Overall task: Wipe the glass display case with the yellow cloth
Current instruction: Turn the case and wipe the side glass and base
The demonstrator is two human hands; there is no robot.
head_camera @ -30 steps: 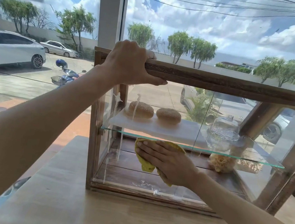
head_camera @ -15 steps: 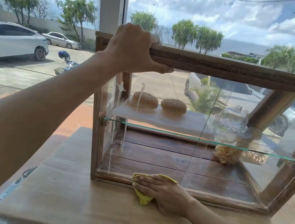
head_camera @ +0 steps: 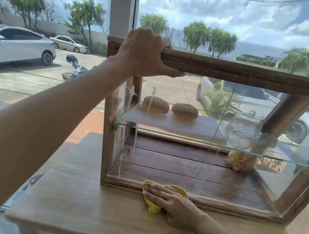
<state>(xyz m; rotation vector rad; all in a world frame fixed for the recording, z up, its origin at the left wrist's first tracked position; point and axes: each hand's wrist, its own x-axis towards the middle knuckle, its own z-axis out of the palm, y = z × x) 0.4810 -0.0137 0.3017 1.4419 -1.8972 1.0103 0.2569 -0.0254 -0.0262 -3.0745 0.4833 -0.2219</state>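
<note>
A wood-framed glass display case [head_camera: 251,73] stands on a light wooden table [head_camera: 86,201]. My left hand [head_camera: 145,54] grips the top wooden rail near its left corner. My right hand [head_camera: 174,202] presses a crumpled yellow cloth [head_camera: 152,206] flat against the bottom front edge of the case, where the glass meets the lower frame. Most of the cloth is hidden under my fingers. White foam streaks run down the left part of the front glass [head_camera: 163,166].
Inside, two round buns [head_camera: 184,111] lie on a white board on a glass shelf [head_camera: 214,144], with a glass dome [head_camera: 245,127] at the right. A large window behind shows parked cars [head_camera: 17,45] and a scooter. The table's edge [head_camera: 15,214] is near left.
My right hand slid the yellow cloth down the front glass from shelf height to the bottom frame, then held near there. My left hand kept its grip on the top rail.
</note>
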